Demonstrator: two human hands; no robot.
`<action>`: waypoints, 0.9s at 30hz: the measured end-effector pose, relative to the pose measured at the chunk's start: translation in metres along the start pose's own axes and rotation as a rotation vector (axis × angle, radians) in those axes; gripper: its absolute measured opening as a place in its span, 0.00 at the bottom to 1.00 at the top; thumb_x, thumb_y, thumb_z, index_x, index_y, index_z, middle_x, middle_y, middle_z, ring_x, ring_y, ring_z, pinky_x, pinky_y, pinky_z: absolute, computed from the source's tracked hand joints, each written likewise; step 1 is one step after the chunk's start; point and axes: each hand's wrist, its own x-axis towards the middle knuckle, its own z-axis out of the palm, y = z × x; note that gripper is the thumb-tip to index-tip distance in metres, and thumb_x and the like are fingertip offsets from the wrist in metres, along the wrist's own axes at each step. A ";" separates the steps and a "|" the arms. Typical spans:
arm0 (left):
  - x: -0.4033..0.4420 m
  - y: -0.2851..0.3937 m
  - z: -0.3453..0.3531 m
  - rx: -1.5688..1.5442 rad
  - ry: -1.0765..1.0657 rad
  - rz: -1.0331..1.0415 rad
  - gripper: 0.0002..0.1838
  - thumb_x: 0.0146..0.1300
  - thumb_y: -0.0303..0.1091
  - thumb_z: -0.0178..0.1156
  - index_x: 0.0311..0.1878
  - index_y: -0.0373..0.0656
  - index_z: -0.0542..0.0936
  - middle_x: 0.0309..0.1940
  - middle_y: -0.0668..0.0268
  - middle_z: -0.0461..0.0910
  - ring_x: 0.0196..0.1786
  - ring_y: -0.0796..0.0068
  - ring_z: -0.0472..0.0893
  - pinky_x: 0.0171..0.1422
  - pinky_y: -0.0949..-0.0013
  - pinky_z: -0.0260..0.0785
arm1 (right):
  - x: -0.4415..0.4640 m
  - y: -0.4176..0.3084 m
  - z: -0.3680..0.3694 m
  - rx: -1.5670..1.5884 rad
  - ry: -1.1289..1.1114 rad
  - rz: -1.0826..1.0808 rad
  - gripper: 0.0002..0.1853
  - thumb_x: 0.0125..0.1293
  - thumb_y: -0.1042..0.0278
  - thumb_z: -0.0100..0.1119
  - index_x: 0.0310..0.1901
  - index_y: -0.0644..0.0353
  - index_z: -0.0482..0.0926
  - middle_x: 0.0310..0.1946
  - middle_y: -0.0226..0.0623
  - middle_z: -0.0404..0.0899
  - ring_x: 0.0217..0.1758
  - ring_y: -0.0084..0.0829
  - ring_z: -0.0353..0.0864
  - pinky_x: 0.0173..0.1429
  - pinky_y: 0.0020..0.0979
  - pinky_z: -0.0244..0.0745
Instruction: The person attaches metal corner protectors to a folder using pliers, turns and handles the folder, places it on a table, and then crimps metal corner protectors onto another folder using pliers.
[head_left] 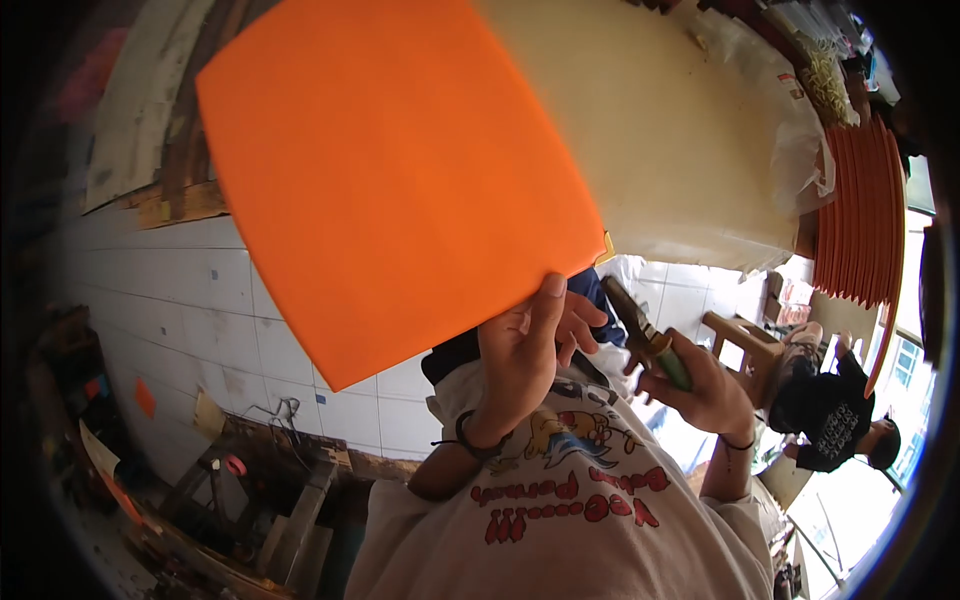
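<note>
A large orange square panel [400,190] is held up over the floor and the pale work surface. My left hand [525,340] grips its lower edge, the thumb on the near face and the other fingers partly behind it. A small gold-coloured piece [605,248] sits at the panel's right corner. To the right, my right hand [705,390] is closed around the green handle of a knife-like tool [632,312]. Its dark blade points up and left, apart from the panel. The tool's exact kind is unclear.
A tan work surface [680,130] lies behind the panel, with crumpled clear plastic [800,150] on its right. Beyond is a stack of red-orange sheets [858,215]. A person in black [828,420] sits at the right by a wooden stool [745,345]. Wooden frames [300,520] stand lower left.
</note>
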 end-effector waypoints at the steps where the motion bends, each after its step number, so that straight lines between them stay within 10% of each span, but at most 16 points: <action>1: -0.001 -0.001 -0.001 -0.016 -0.002 0.002 0.19 0.76 0.40 0.45 0.44 0.31 0.75 0.24 0.57 0.82 0.17 0.73 0.79 0.18 0.77 0.65 | -0.003 0.009 -0.006 -0.059 0.037 -0.091 0.12 0.61 0.70 0.63 0.43 0.64 0.75 0.32 0.43 0.83 0.37 0.42 0.85 0.41 0.36 0.76; 7: -0.009 0.009 -0.021 0.124 -0.267 -0.195 0.17 0.74 0.39 0.50 0.52 0.34 0.77 0.29 0.59 0.83 0.23 0.79 0.81 0.23 0.79 0.68 | -0.013 0.015 -0.033 -0.233 0.472 -0.378 0.13 0.54 0.80 0.66 0.42 0.62 0.78 0.33 0.34 0.81 0.31 0.25 0.77 0.38 0.29 0.72; 10: -0.019 0.026 -0.017 0.514 -0.451 0.146 0.15 0.70 0.36 0.57 0.54 0.40 0.79 0.28 0.61 0.83 0.22 0.80 0.80 0.26 0.80 0.70 | 0.006 -0.007 -0.043 -0.241 0.790 -0.501 0.18 0.54 0.81 0.66 0.48 0.61 0.78 0.35 0.36 0.82 0.34 0.23 0.79 0.40 0.25 0.72; 14: -0.007 0.068 -0.003 1.335 -0.233 0.859 0.24 0.51 0.31 0.71 0.54 0.46 0.81 0.50 0.59 0.81 0.55 0.64 0.79 0.58 0.60 0.71 | 0.064 -0.014 -0.073 -0.475 1.016 -0.722 0.17 0.54 0.72 0.70 0.46 0.62 0.79 0.44 0.40 0.81 0.40 0.36 0.82 0.43 0.33 0.75; 15: -0.005 0.072 -0.001 1.503 -0.179 0.713 0.35 0.46 0.34 0.73 0.61 0.51 0.76 0.66 0.57 0.68 0.69 0.54 0.66 0.71 0.51 0.58 | 0.075 -0.010 -0.077 -0.583 1.077 -0.768 0.17 0.54 0.69 0.71 0.45 0.62 0.80 0.45 0.41 0.80 0.41 0.39 0.82 0.45 0.35 0.75; 22: 0.008 0.042 -0.029 2.099 0.084 0.881 0.39 0.56 0.20 0.56 0.72 0.59 0.63 0.72 0.52 0.59 0.70 0.49 0.66 0.73 0.45 0.57 | 0.099 -0.009 -0.084 -0.694 1.206 -0.847 0.16 0.50 0.60 0.73 0.36 0.60 0.82 0.46 0.39 0.80 0.48 0.42 0.78 0.53 0.40 0.70; 27: -0.009 0.073 -0.031 2.024 0.121 1.147 0.31 0.56 0.19 0.55 0.64 0.54 0.74 0.61 0.57 0.74 0.59 0.54 0.77 0.62 0.54 0.72 | 0.099 -0.010 -0.083 -0.609 1.201 -0.875 0.16 0.48 0.60 0.74 0.35 0.60 0.82 0.44 0.37 0.81 0.48 0.41 0.77 0.55 0.40 0.68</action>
